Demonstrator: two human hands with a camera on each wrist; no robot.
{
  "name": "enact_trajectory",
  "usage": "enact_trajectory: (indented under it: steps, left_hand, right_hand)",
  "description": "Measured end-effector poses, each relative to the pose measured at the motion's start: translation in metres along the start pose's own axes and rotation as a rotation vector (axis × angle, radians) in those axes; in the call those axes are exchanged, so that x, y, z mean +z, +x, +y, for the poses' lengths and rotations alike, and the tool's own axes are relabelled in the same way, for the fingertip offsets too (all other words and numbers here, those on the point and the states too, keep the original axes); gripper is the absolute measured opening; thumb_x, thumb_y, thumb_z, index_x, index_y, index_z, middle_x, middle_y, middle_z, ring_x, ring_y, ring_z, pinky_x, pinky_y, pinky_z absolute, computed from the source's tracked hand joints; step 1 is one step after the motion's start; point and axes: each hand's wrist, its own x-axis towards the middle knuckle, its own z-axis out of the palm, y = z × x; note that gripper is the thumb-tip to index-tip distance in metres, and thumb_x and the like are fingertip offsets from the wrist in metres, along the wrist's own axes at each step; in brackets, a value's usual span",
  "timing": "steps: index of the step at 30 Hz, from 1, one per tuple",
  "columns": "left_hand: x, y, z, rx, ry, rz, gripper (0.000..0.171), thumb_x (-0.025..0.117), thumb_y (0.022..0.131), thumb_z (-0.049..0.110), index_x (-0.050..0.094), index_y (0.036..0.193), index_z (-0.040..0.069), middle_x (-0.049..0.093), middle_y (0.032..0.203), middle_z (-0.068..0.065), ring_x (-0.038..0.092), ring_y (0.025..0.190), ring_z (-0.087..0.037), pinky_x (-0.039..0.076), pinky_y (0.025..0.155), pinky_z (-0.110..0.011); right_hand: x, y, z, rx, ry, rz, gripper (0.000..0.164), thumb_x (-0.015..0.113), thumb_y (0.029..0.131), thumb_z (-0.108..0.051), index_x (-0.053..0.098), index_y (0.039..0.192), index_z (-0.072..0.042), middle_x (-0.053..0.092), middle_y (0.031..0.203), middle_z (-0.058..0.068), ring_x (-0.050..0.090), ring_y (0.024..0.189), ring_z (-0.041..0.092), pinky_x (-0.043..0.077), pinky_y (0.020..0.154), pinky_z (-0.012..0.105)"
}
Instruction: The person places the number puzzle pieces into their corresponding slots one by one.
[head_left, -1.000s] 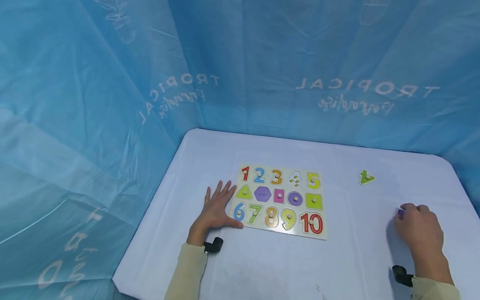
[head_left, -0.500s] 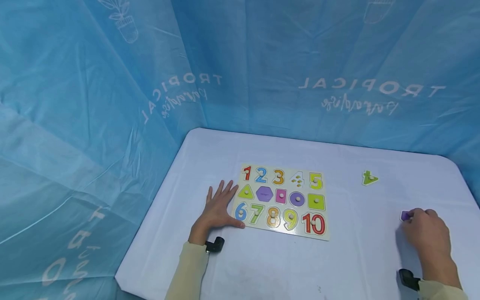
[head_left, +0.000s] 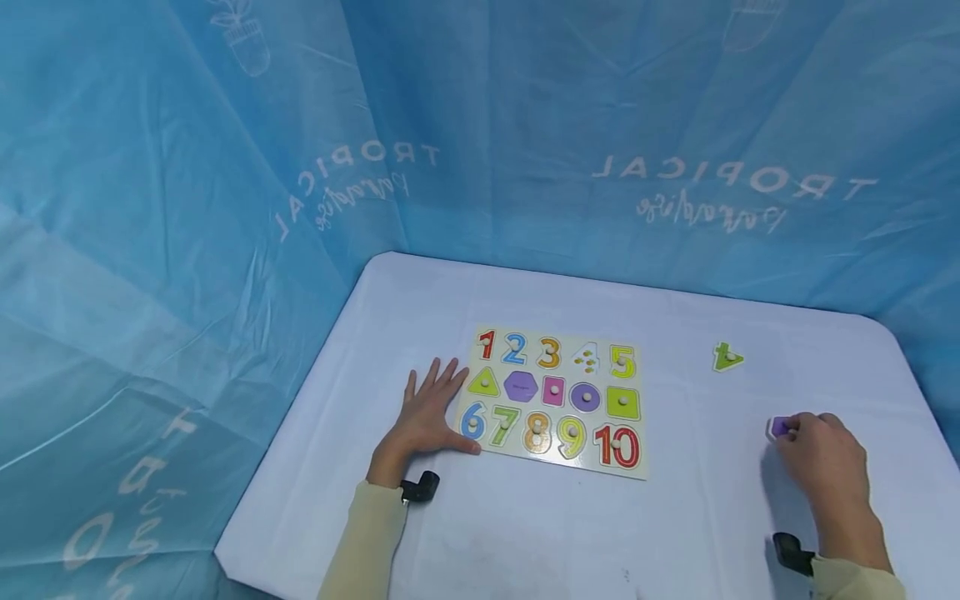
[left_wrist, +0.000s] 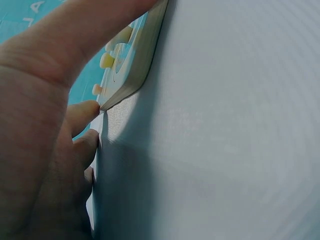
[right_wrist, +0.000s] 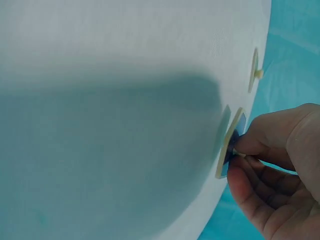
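A pale puzzle board [head_left: 562, 460] with numbers and shapes lies flat on the table. My left hand [head_left: 426, 419] rests at its left edge with the fingers straight and spread. In the left wrist view the thumb [left_wrist: 95, 30] lies along the board's side [left_wrist: 137, 70]. Farther right, my right hand [head_left: 825, 457] pinches a purple hexagon puzzle piece [head_left: 776, 427] by its knob. The right wrist view shows this hexagon piece [right_wrist: 231, 142] tilted, its shadow close beside it. A green number 4 puzzle piece [head_left: 727, 357] lies on the table beyond the right hand.
The white-covered table [head_left: 555, 533] ends at the back against a blue printed curtain [head_left: 540, 208], which also hangs along the left. In the board's top row, the 4 outline [head_left: 587, 360] shows printed dots. The purple hexagon [head_left: 521, 386] on the board has no knob.
My right hand has shifted a little left with the hexagon piece, and more of the piece shows. The left hand stays at the board. The head view has shifted slightly.
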Motion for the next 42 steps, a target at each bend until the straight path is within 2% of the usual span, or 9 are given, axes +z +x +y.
enact_trajectory:
  steps: [8,17,24,28,34,35,41,42]
  left_hand:
    - [0.000,0.000,-0.001,-0.003,-0.013,-0.006,0.132,0.075,0.046,0.079,0.022,0.154,0.026,0.009,0.160,0.004,-0.007,0.145,-0.021,-0.012,0.112,-0.050]
    - [0.000,0.001,0.000,-0.012,-0.010,-0.004,0.132,0.076,0.046,0.078,0.022,0.154,0.026,0.009,0.160,0.005,-0.008,0.145,-0.021,-0.011,0.112,-0.050]
    - [-0.002,0.000,0.001,-0.016,-0.012,-0.006,0.131,0.077,0.046,0.076,0.023,0.154,0.026,0.010,0.160,0.005,-0.007,0.145,-0.021,-0.011,0.112,-0.051]
    - [-0.001,0.000,0.002,-0.019,-0.002,-0.022,0.131,0.076,0.047,0.077,0.022,0.154,0.026,0.008,0.160,0.005,-0.008,0.145,-0.021,-0.011,0.112,-0.051]
    - [-0.001,0.001,0.002,-0.011,-0.003,-0.011,0.131,0.077,0.047,0.077,0.022,0.154,0.026,0.009,0.160,0.005,-0.007,0.146,-0.022,-0.011,0.112,-0.051]
    - [-0.001,0.001,0.001,-0.012,-0.002,-0.008,0.131,0.077,0.046,0.077,0.022,0.154,0.026,0.009,0.160,0.005,-0.007,0.146,-0.022,-0.011,0.112,-0.051]
    - [0.000,0.001,0.000,-0.020,0.010,-0.011,0.132,0.076,0.046,0.078,0.020,0.155,0.028,0.008,0.160,0.006,-0.008,0.145,-0.020,-0.012,0.112,-0.051]
    - [0.001,0.001,-0.001,-0.020,0.010,-0.011,0.132,0.075,0.046,0.078,0.020,0.155,0.028,0.007,0.160,0.006,-0.009,0.145,-0.020,-0.012,0.112,-0.050]
  right_hand:
    - [0.003,-0.011,-0.025,-0.104,0.038,0.029,0.031,0.067,0.082,-0.001,0.058,0.104,0.020,0.050,0.091,0.029,0.050,0.082,0.045,0.049,0.069,0.054]
    - [0.005,-0.013,-0.047,-0.192,0.030,0.074,0.029,0.068,0.081,0.000,0.061,0.103,0.017,0.053,0.087,0.026,0.051,0.077,0.038,0.048,0.064,0.049]
    - [0.008,-0.017,-0.071,-0.247,0.049,0.101,0.030,0.067,0.082,0.000,0.059,0.106,0.016,0.054,0.091,0.027,0.053,0.082,0.042,0.050,0.072,0.055]
    - [0.009,-0.019,-0.087,-0.303,0.052,0.130,0.028,0.069,0.082,0.000,0.061,0.104,0.015,0.055,0.089,0.025,0.055,0.079,0.039,0.051,0.071,0.052]
    - [0.016,-0.019,-0.113,-0.354,0.045,0.139,0.027,0.071,0.079,0.000,0.063,0.102,0.012,0.056,0.084,0.020,0.053,0.072,0.032,0.051,0.064,0.046]
    - [0.026,-0.014,-0.112,-0.366,0.041,0.156,0.027,0.071,0.079,-0.001,0.064,0.102,0.011,0.055,0.084,0.018,0.052,0.072,0.031,0.050,0.064,0.045]
    - [0.034,-0.017,-0.138,-0.422,0.054,0.136,0.024,0.072,0.081,-0.003,0.066,0.101,0.008,0.057,0.085,0.016,0.054,0.073,0.030,0.052,0.066,0.045]
    - [0.026,-0.022,-0.148,-0.424,0.063,0.108,0.024,0.072,0.082,-0.003,0.066,0.101,0.009,0.058,0.085,0.017,0.054,0.074,0.031,0.053,0.067,0.045]
